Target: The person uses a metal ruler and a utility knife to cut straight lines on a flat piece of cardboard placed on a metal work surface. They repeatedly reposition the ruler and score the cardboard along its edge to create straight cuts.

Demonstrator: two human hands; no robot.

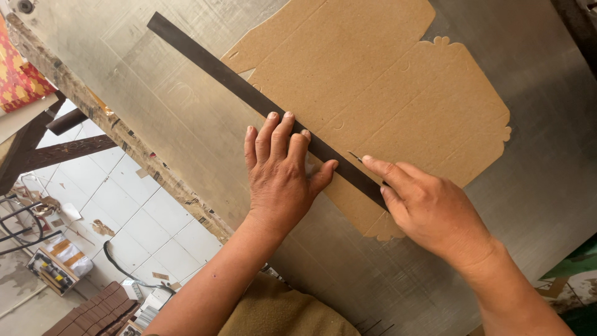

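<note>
A flat brown cardboard sheet (385, 93) with scalloped edges and crease lines lies on a scratched metal tabletop (186, 106). A long dark metal straightedge (211, 65) runs diagonally across the sheet's left edge. My left hand (280, 177) presses flat on the straightedge, fingers spread, holding it down. My right hand (429, 208) grips a small thin blade (356, 157) against the far side of the straightedge, index finger stretched along it. Only the blade's tip shows beyond the finger.
The table's worn wooden edge (118, 127) runs diagonally at the left. Below it is a white tiled floor (124, 205) with cardboard scraps, a small box (59, 264), stacked brown pieces (93, 311) and black cables. A red patterned cloth (18, 74) is at the far left.
</note>
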